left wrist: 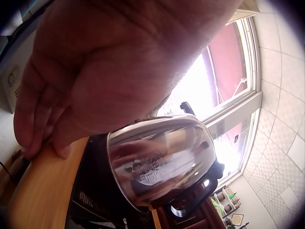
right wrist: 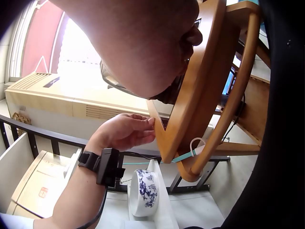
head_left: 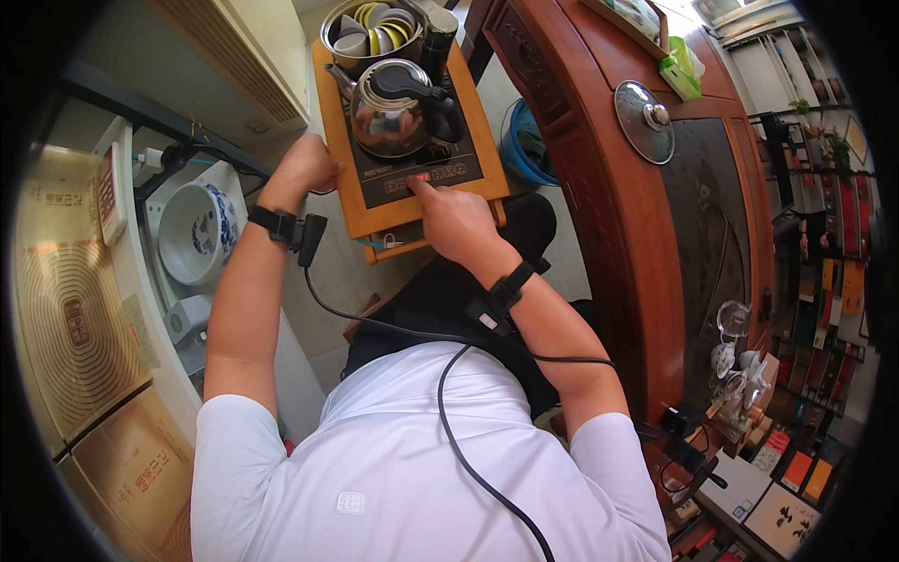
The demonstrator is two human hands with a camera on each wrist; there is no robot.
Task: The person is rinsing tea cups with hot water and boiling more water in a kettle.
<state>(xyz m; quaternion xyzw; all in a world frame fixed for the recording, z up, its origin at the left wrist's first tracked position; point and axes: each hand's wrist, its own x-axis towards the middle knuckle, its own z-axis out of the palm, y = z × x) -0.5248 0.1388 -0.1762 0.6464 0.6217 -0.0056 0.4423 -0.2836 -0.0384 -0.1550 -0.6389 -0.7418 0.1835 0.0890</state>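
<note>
A steel kettle (head_left: 386,124) with a black handle stands on a black induction cooker (head_left: 379,190), which is set into a small wooden stand (head_left: 360,221). My right hand (head_left: 459,225) reaches over the stand's near edge, its index finger extended onto the cooker's control panel beside a lit red display. At the stand's left edge, my left hand (head_left: 304,169) grips the wood between thumb and fingers. The left wrist view shows those fingertips on the wooden rim (left wrist: 47,183), close by the kettle. In the right wrist view, the right fingertips are mostly hidden.
Behind the kettle are a steel pot (head_left: 330,36) of yellow and white cups and a dark canister (head_left: 438,42). A blue bucket (head_left: 513,150) sits right of the stand, beside a wooden table (head_left: 599,187) bearing a glass lid (head_left: 637,117). A cable crosses my lap.
</note>
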